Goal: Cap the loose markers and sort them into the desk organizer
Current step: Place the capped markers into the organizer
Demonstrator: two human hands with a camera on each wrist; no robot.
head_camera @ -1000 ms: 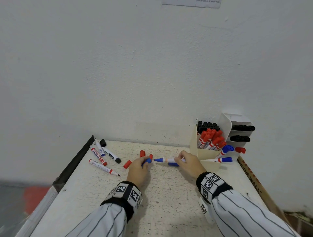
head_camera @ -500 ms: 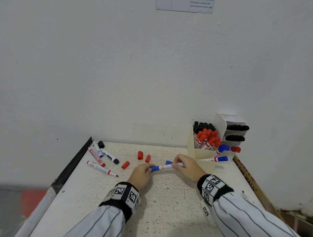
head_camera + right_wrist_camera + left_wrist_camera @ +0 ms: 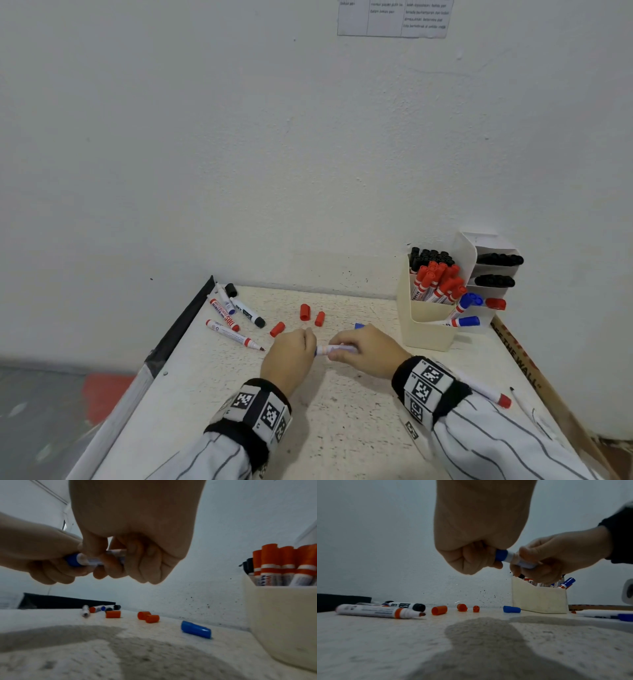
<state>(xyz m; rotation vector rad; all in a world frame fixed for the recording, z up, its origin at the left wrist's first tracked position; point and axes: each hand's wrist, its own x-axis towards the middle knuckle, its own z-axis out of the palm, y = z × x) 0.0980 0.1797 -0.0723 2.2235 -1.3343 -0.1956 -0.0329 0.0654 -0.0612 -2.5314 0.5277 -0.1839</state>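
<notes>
Okay, tabletop [image 3: 342, 411], organizer [image 3: 424, 329] at right; my left hand [image 3: 287, 356] fingers curl round the blue cap, right hand [image 3: 370, 349] grips the blue marker [image 3: 334, 349] mid-air. Cap probably seated; I'd push straight till it clicks.

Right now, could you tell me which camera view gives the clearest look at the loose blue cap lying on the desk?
The right wrist view: the loose blue cap lies large and unobstructed on the desk, near the organizer. The left wrist view shows it whole but smaller. In the head view only a sliver peeks out behind the right hand.
</notes>
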